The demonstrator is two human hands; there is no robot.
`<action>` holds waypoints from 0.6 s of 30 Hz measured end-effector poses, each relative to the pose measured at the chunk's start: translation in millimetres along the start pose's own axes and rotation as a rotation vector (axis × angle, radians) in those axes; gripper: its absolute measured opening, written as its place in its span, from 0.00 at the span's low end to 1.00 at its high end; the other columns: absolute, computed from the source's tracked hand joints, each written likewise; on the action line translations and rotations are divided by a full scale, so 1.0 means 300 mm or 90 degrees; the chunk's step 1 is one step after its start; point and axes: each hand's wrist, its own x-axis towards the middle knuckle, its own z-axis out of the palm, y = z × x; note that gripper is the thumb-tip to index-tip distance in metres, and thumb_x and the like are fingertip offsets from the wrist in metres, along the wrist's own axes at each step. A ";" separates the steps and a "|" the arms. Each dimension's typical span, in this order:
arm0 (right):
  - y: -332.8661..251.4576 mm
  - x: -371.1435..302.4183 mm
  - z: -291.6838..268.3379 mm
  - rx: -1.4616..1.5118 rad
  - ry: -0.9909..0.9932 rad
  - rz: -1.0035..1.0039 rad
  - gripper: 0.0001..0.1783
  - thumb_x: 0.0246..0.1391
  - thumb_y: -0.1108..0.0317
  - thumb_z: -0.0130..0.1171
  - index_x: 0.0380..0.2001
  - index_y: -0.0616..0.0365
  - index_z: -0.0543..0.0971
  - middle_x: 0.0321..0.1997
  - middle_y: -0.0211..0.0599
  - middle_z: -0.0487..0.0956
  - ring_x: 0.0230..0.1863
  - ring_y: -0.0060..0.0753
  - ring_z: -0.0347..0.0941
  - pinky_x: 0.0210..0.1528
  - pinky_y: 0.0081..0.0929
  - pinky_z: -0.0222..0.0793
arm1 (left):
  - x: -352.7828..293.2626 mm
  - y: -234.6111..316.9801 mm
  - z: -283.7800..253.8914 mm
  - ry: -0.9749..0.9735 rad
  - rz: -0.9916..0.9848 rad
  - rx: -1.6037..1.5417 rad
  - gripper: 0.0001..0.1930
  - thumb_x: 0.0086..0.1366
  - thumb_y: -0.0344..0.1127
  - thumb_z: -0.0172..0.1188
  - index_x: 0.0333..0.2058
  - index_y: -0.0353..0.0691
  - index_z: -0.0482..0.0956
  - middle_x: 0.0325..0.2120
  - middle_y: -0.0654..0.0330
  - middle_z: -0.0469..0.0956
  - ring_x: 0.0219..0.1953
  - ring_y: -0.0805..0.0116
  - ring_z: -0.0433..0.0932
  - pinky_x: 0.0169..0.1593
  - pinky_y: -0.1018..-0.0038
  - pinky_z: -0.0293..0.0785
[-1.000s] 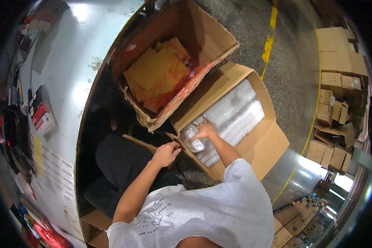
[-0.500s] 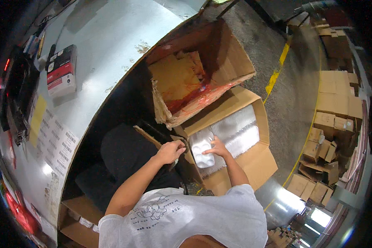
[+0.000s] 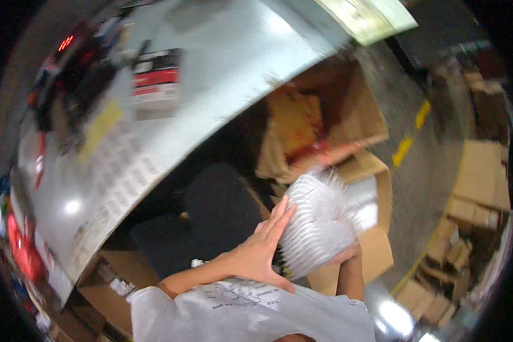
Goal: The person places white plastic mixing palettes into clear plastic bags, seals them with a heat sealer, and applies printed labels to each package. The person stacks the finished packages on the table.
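Note:
A stack of thin, clear-white molded plastic trays [image 3: 316, 225] is tilted in the air over the open carton [image 3: 385, 196], its ridged rims facing left and its far side blurred. My right hand [image 3: 347, 253] grips the stack at its lower right, the fingers partly hidden behind it. On the other side, my left hand [image 3: 262, 245] is spread wide, thumb well apart, with its fingertips at the stack's left edge. More shiny plastic trays [image 3: 363, 202] sit inside the carton.
Beyond the carton stands a larger worn box [image 3: 359, 114] with brown cardboard in it. A black chair [image 3: 219, 196] is at left, beside a pale table [image 3: 222, 62] bearing a red-and-black box [image 3: 157, 80]. Cardboard boxes [image 3: 481, 171] are piled at far right.
The tray stack has come up out of the carton in my right hand. My left hand has opened and moved right to the stack's side. The whole view has shifted.

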 end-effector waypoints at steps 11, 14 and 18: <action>-0.238 0.602 1.240 -0.933 -0.374 -0.376 0.23 0.58 0.48 0.45 0.46 0.48 0.79 0.55 0.66 0.63 0.56 0.61 0.59 0.55 0.50 0.54 | -0.681 -0.253 -0.448 0.653 0.091 -0.651 0.45 0.35 0.30 0.69 0.57 0.34 0.63 0.51 0.52 0.71 0.52 0.60 0.72 0.54 0.64 0.70; -0.207 0.653 1.398 -1.023 -0.468 -0.303 0.20 0.61 0.52 0.41 0.52 0.39 0.75 0.50 0.60 0.67 0.55 0.58 0.60 0.56 0.51 0.48 | -0.776 -0.367 -0.517 0.667 0.257 -0.829 0.44 0.38 0.34 0.65 0.59 0.34 0.60 0.52 0.50 0.70 0.53 0.54 0.71 0.58 0.60 0.68; -0.206 0.728 1.427 -0.899 -0.482 -0.222 0.35 0.61 0.58 0.42 0.68 0.47 0.46 0.55 0.61 0.64 0.58 0.58 0.58 0.58 0.57 0.45 | -0.840 -0.473 -0.532 0.653 0.323 -0.934 0.45 0.39 0.35 0.64 0.59 0.32 0.59 0.54 0.48 0.69 0.54 0.51 0.70 0.59 0.58 0.65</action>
